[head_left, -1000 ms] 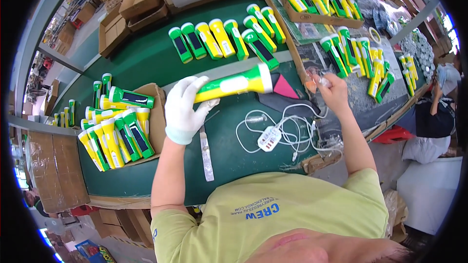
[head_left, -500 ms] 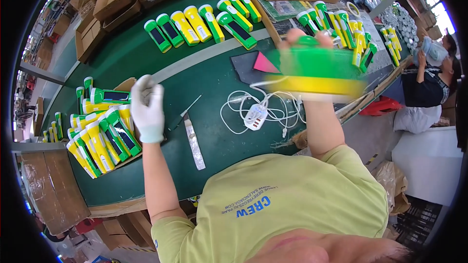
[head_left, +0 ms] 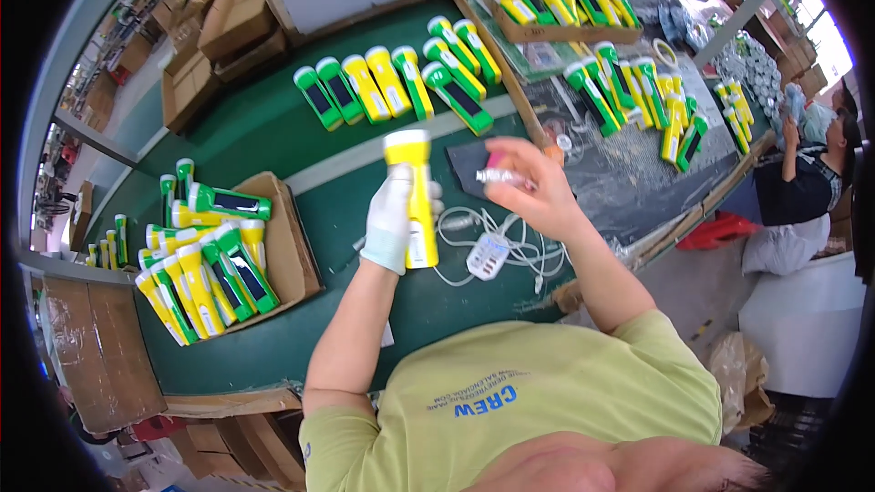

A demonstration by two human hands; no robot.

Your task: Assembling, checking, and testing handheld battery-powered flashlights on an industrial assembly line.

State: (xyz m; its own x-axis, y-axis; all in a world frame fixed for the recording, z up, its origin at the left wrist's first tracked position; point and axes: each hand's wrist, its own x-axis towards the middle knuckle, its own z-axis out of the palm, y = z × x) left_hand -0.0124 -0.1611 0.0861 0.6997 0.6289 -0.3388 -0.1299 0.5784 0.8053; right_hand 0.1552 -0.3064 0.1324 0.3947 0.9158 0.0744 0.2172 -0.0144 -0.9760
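My left hand [head_left: 390, 219], in a white glove, is closed around a yellow flashlight [head_left: 415, 196] that it holds upright over the green table [head_left: 273, 128]. My bare right hand [head_left: 533, 191] hovers just right of it and pinches a small silvery part with a pink end [head_left: 497, 173]. Below both hands lies a white power strip [head_left: 488, 255] with tangled white cables [head_left: 524, 251]. A dark mat [head_left: 469, 164] lies behind the hands.
An open cardboard box [head_left: 283, 246] full of green and yellow flashlights [head_left: 205, 278] stands at the left. Several more flashlights [head_left: 392, 82] lie in a row at the back. Trays of flashlights [head_left: 629, 91] fill the right bench. Another person [head_left: 802, 182] works at the far right.
My left hand left the box and now holds a yellow flashlight upright at the centre. My right hand no longer holds the green and yellow flashlight and has taken a small silvery part.
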